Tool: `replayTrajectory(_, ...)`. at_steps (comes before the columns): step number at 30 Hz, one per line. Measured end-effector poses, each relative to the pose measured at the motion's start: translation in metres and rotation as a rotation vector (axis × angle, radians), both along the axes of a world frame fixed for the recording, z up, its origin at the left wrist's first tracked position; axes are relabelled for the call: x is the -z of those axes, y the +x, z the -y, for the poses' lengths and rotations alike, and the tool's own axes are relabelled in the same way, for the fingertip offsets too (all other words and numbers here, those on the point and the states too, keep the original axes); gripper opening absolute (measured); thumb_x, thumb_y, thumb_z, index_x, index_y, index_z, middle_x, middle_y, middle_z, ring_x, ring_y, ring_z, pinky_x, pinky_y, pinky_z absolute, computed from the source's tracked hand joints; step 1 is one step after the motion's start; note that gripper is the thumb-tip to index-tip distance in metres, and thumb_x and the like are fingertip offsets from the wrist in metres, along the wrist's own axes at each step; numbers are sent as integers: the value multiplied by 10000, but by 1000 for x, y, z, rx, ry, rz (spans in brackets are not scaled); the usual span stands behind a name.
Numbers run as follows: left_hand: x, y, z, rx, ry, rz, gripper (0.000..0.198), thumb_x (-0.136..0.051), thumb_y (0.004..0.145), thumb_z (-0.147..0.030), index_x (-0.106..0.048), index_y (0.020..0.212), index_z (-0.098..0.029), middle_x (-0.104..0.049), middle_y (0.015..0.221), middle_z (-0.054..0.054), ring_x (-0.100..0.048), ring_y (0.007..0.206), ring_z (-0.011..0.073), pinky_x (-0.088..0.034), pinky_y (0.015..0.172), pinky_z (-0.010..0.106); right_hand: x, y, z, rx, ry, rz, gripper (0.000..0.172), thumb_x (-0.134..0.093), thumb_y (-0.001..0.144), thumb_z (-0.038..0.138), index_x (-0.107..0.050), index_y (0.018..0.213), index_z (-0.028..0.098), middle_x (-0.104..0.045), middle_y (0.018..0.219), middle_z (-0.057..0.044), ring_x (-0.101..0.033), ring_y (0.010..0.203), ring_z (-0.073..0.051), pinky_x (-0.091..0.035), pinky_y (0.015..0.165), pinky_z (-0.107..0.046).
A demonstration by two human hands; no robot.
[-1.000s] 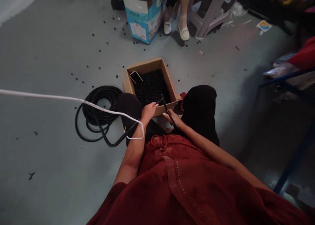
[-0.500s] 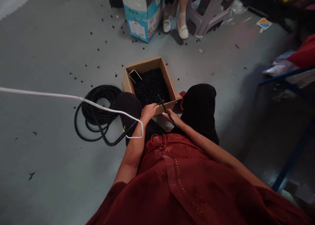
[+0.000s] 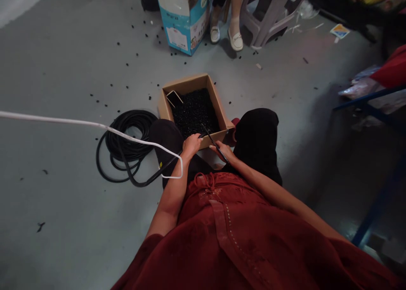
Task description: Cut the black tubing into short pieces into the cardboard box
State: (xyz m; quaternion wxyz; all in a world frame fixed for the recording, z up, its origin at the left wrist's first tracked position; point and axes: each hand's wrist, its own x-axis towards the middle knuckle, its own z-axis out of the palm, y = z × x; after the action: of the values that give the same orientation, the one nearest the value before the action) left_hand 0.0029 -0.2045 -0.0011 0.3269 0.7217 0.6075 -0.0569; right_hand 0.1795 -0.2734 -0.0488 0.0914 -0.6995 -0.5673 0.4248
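Two closed grips rest at the near rim of a cardboard box [image 3: 187, 85], the left grip [image 3: 191, 146] around a black hose [image 3: 165, 165] led from its coil [image 3: 127, 133] on the floor, so its end reaches over the box's black pellets [image 3: 195, 112], the right grip [image 3: 220, 151] on a slim black tool [image 3: 214, 143] slanted toward it.

Over the tan cardboard box [image 3: 187, 83] of small black pellets [image 3: 195, 112] (more lie scattered on the floor), the left hand [image 3: 192, 146] grips a black rubber cable [image 3: 127, 142], the right hand [image 3: 223, 151] long black scissors [image 3: 215, 145].

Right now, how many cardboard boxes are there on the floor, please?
2: an open brown cardboard box nearest the camera, and a blue-and-white printed carton farther ahead. Others may be hidden.
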Motion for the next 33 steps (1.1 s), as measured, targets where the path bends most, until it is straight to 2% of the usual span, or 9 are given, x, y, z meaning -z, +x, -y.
replayTrajectory(8, 4, 0, -1, -58, -18, -12, 388, -480, 956, -253, -617, 1313, -190, -658, 1326, 127, -607, 1235, 253, -450, 1010, 317, 8, 0, 0, 30, -16, -20, 383, -477, 914, 597, -581, 852, 234, -621, 709, -22, -605, 713, -207, -403, 638, -267)
replayTrajectory(11, 5, -1, -2, -128, -4, 16, 406, -507, 942, -233, -578, 1339, -180, -669, 1307, 127, -623, 1211, 247, -459, 988, 307, 13, 0, 2, 86, -60, -110, 406, -458, 915, 623, -585, 949, 238, -599, 694, 5, -589, 657, -185, -439, 625, -270)
replayTrajectory(15, 5, -1, -3, -182, 3, 48, 382, -526, 938, -235, -587, 1308, -164, -690, 1271, 126, -633, 1195, 235, -460, 980, 294, 17, 0, 6, 81, -54, -206, 452, -486, 909, 622, -582, 1115, 232, -647, 770, -3, -615, 711, -181, -485, 665, -280)
replayTrajectory(21, 5, -2, -5, -173, -1, 64, 336, -517, 946, -256, -653, 1248, -200, -705, 1250, 107, -635, 1194, 233, -464, 970, 288, 12, -1, 9, 36, -91, -234, 521, -526, 894, 637, -576, 1213, 227, -706, 955, -57, -662, 809, -210, -512, 728, -302)
replayTrajectory(25, 4, -2, -4, -148, -7, 53, 355, -511, 947, -263, -661, 1263, -204, -703, 1254, 113, -634, 1195, 241, -468, 967, 294, 12, -1, 10, 33, -88, -238, 516, -516, 901, 639, -583, 1205, 228, -714, 962, -66, -672, 827, -224, -516, 748, -314)
replayTrajectory(33, 1, -1, -4, -109, -23, 44, 391, -495, 941, -229, -652, 1298, -207, -690, 1288, 99, -624, 1211, 231, -460, 982, 282, 23, -1, 11, -5, -81, -239, 552, -545, 890, 634, -560, 1255, 220, -713, 1019, -73, -677, 868, -225, -513, 784, -319)
